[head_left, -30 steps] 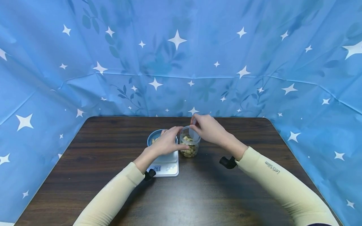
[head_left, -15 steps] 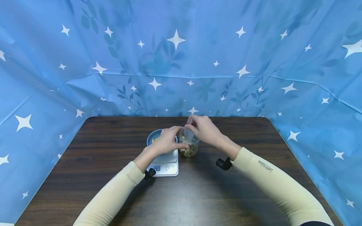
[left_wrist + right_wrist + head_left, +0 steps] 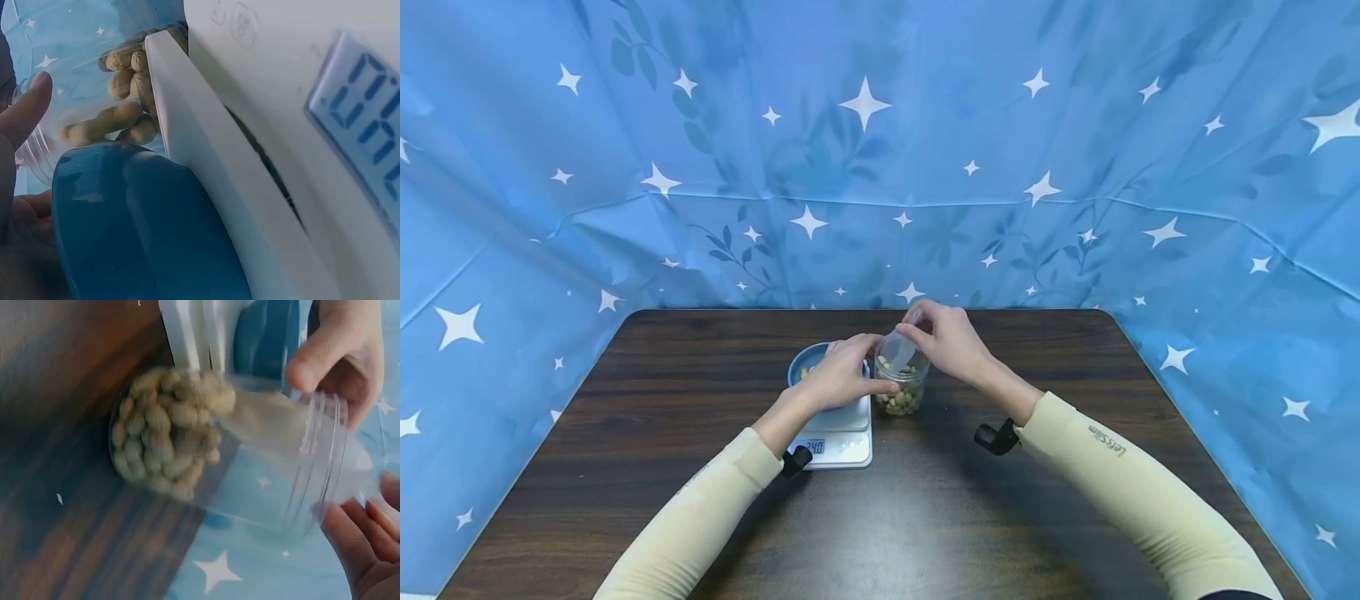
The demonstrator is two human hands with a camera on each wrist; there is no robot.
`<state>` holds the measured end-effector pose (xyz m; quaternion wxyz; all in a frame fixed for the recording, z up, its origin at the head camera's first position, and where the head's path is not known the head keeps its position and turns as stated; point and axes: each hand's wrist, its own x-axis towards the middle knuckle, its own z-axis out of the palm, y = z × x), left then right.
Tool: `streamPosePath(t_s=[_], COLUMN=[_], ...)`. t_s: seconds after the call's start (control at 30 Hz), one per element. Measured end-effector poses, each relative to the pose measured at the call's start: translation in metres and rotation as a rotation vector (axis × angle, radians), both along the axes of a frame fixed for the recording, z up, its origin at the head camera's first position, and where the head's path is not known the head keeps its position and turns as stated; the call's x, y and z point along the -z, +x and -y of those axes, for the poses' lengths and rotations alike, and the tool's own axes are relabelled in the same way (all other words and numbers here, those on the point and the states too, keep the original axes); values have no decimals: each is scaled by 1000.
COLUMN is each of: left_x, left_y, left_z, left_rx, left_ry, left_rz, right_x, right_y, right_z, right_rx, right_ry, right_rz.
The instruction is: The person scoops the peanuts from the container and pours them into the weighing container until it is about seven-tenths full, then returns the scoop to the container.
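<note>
A clear plastic jar (image 3: pixel 912 398), part full of peanuts (image 3: pixel 162 434), stands on the table right beside a white kitchen scale (image 3: pixel 850 455). My left hand (image 3: pixel 841 375) holds it near the top, thumb on the near side. A translucent scoop (image 3: pixel 898 352) dips through the mouth of the jar, and my right hand (image 3: pixel 951 340) pinches its upper end. In the right wrist view the scoop's blade (image 3: pixel 269 422) reaches down to the peanuts. A blue bowl (image 3: pixel 795 367) with peanuts inside sits on the scale, partly hidden behind my left hand.
The scale's display (image 3: pixel 814 447) reads about 240. Dark wooden table (image 3: pixel 700 375) extends around the scale and jar. Behind it hangs a blue curtain (image 3: pixel 880 250) with white stars. A tiny pale fleck (image 3: pixel 60 499) lies on the wood.
My right hand first moved left, pushing the scoop lower into the jar, then rose slightly back to the right with the scoop tilted. My left hand stays on the jar.
</note>
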<state>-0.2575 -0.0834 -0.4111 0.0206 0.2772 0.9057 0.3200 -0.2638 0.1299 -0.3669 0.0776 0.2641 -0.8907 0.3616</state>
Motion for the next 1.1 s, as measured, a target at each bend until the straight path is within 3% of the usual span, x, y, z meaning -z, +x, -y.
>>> streamPosePath(t_s=[0.13,0.23,0.33,0.8,1.1], left_x=[-1,-1,-1,-1,0], left_y=[0,-1,-1,-2,-1], left_z=[0,0,0,1,1], left_rx=[2,0,-2,-15,-17], left_ry=[-1,1,3,-11,-14], left_rz=[-2,-3,-2,1,-1], right_x=[5,8,9,17,22], right_y=[2,2,1,-1,2], right_z=[3,1,-2,-23,-32], right_rx=[-21,20,54,62,57], right_ry=[4,-32,-110,-498,-613], right_rz=[-16,-3,45,275,330])
